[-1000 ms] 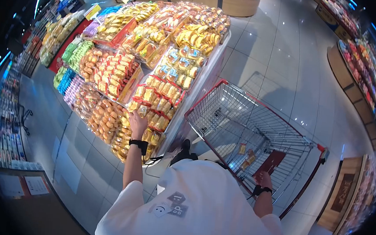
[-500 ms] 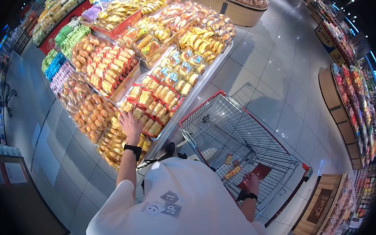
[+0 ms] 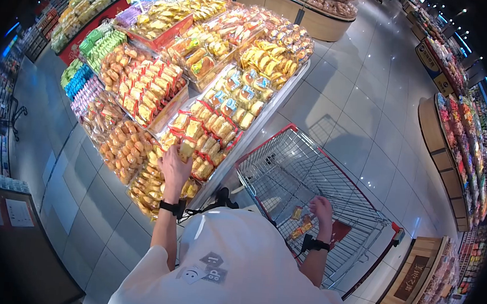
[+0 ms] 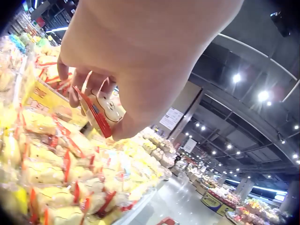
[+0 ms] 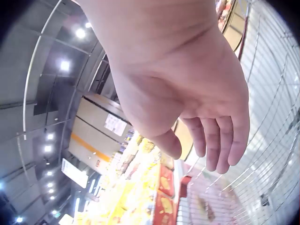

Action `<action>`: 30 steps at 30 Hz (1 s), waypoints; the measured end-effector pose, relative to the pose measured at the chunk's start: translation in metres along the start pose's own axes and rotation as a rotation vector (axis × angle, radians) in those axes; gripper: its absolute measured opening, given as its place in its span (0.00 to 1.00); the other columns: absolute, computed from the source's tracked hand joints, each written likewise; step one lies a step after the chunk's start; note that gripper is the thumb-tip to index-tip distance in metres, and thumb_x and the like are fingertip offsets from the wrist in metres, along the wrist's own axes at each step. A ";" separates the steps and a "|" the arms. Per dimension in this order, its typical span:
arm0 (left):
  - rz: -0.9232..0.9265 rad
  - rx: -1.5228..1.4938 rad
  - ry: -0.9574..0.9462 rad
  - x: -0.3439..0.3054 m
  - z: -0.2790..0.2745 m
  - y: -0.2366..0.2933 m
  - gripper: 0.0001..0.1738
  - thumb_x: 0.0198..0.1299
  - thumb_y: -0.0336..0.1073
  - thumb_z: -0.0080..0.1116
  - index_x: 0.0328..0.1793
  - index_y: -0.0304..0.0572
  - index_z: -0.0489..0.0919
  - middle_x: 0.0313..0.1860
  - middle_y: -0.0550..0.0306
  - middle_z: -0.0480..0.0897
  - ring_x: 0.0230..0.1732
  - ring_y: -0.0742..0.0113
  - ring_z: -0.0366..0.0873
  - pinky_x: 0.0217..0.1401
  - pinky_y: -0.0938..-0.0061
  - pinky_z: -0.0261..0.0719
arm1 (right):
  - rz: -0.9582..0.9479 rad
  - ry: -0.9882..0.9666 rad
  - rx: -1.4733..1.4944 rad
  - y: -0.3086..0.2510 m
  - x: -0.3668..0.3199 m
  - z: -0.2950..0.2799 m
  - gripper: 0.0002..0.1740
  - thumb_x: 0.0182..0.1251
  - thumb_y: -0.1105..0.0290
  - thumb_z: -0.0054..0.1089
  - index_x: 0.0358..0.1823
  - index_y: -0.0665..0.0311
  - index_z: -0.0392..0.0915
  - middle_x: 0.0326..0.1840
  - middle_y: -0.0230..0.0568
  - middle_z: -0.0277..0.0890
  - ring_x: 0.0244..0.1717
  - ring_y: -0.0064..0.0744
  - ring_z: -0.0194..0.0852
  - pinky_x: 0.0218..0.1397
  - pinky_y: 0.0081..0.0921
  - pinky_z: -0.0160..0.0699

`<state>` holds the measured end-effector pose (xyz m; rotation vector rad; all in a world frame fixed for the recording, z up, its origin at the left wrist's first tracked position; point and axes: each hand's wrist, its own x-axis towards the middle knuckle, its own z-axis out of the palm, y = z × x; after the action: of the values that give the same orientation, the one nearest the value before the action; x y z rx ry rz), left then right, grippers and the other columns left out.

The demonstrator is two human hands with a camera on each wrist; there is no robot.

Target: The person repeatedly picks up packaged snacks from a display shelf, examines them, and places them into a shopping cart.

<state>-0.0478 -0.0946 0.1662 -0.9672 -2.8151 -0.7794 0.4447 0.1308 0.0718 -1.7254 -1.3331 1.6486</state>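
Observation:
My left hand (image 3: 175,168) reaches over the front of a bread display and pinches a clear-wrapped bread packet (image 4: 104,111) between thumb and fingers. The packet has red edging and a printed cartoon face. Rows of similar wrapped breads (image 4: 44,168) lie right below and around that hand. Over the shopping cart (image 3: 292,127) hangs my right hand (image 3: 322,208), its fingers loosely bent with nothing in them. Two small packets (image 3: 301,228) lie in the cart below it, near a red panel (image 3: 340,233).
Bagged round buns (image 3: 125,148) fill the display's left part, beside a raised box of red-wrapped breads (image 3: 150,90). The cart stands against the display's right side. Tiled floor (image 3: 361,115) runs beyond it, with a curved stand (image 3: 440,156) at the right.
My left hand has gone from reaching among the packets to pinching one. The right hand has risen from beside the cart's red panel and moved forward over the basket.

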 end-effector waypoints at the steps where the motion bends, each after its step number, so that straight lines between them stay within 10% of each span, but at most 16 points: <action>1: 0.022 -0.093 -0.007 -0.001 -0.002 0.010 0.28 0.48 0.37 0.73 0.54 0.37 0.74 0.45 0.44 0.82 0.51 0.46 0.79 0.61 0.50 0.68 | -0.006 0.001 0.010 -0.017 -0.002 0.013 0.17 0.73 0.65 0.57 0.55 0.69 0.76 0.42 0.42 0.84 0.37 0.29 0.84 0.38 0.25 0.83; 12: 0.406 -0.491 -0.252 -0.033 -0.019 0.152 0.34 0.49 0.31 0.73 0.64 0.35 0.72 0.51 0.39 0.79 0.53 0.40 0.79 0.55 0.55 0.79 | -0.299 -0.719 0.077 -0.155 -0.073 0.115 0.21 0.76 0.64 0.56 0.64 0.67 0.71 0.56 0.44 0.80 0.52 0.31 0.82 0.54 0.28 0.80; 22: 0.674 -0.618 -0.492 -0.083 -0.011 0.219 0.37 0.54 0.37 0.74 0.68 0.32 0.71 0.49 0.41 0.77 0.50 0.42 0.80 0.53 0.59 0.80 | -0.285 -0.490 0.269 -0.130 -0.078 0.108 0.21 0.75 0.62 0.59 0.61 0.67 0.74 0.49 0.33 0.79 0.47 0.17 0.76 0.48 0.20 0.79; 30: 0.287 -0.821 -0.748 -0.079 0.014 0.208 0.17 0.68 0.38 0.64 0.50 0.27 0.81 0.33 0.51 0.85 0.34 0.73 0.81 0.39 0.75 0.79 | -0.283 -0.544 0.222 -0.127 -0.082 0.096 0.20 0.74 0.61 0.60 0.60 0.67 0.76 0.48 0.34 0.81 0.44 0.20 0.80 0.46 0.22 0.82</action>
<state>0.1402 0.0085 0.2290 -2.0861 -2.7179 -1.9244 0.3242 0.0912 0.1983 -0.9422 -1.4654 2.0768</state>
